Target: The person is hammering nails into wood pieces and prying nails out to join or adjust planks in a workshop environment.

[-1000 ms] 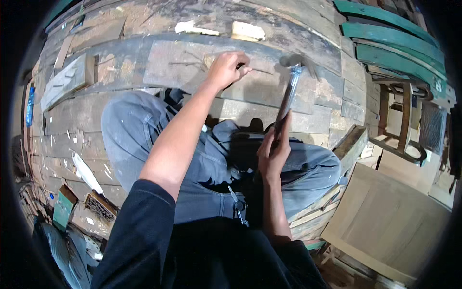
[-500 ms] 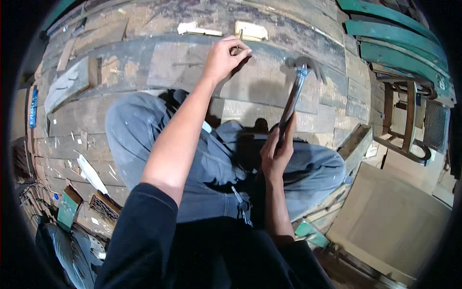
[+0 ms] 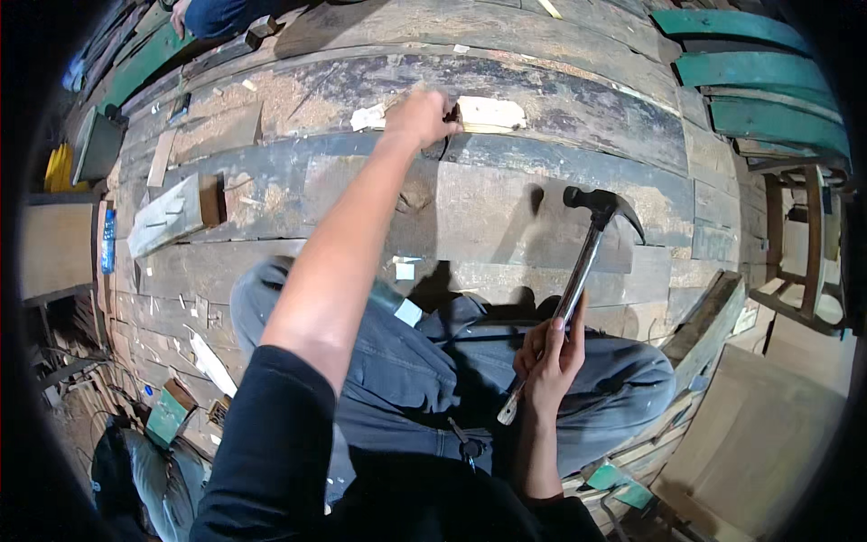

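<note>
My right hand [image 3: 547,369] is wrapped around the handle of a claw hammer [image 3: 578,271], low down near its end. The dark hammer head points away from me, above the floorboards. My left arm stretches forward, and my left hand [image 3: 418,119] is at two pale pieces of wood. One pale wood piece [image 3: 491,114] lies just right of the fingers; a smaller pale wood scrap [image 3: 368,117] lies to the left, partly behind the hand. The left fingers are curled but smeared by motion, so what they hold, if anything, is hidden.
A wooden block with nails [image 3: 172,217] lies at the left. Green slats [image 3: 759,70] and a wooden frame [image 3: 804,244] stand at the right, with a flat board [image 3: 750,443] nearer me. Another person's hand [image 3: 179,18] and knee show at the far left.
My view has shifted, bringing another person into sight at the far left. My left hand has moved to between the pale wood pieces. The hammer now tilts to the right, its whole handle showing.
</note>
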The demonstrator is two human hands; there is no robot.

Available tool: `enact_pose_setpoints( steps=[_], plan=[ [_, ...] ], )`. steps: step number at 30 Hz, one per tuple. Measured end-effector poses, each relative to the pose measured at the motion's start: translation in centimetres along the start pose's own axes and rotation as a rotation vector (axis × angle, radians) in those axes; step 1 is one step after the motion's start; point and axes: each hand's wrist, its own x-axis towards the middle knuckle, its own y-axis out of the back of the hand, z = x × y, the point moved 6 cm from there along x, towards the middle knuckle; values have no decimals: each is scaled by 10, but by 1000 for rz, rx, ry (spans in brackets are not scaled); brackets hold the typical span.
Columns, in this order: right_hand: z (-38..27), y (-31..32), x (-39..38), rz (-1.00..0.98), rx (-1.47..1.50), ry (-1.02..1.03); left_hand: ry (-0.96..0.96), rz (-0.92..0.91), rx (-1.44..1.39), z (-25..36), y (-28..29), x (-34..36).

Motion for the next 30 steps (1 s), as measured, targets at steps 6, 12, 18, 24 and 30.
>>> enact_pose_setpoints(
  steps=[6, 12, 18, 24, 30],
  plan=[
    [9, -1, 2, -104, 45, -32, -17, 222, -16, 0, -25, 22],
    [4, -1, 0, -83, 95, -60, -217, 233, -860, 11, 28, -11],
    [-3, 3, -3, -72, 39, 4, -253, -70, -856, 43, -24, -101],
    [-1, 9, -3, -107, 135, 33, -458, 2, -456, 56, -30, -133],
    [5, 13, 0, -45, 198, -115, -628, 81, -117, 69, -23, -144]
  ],
)
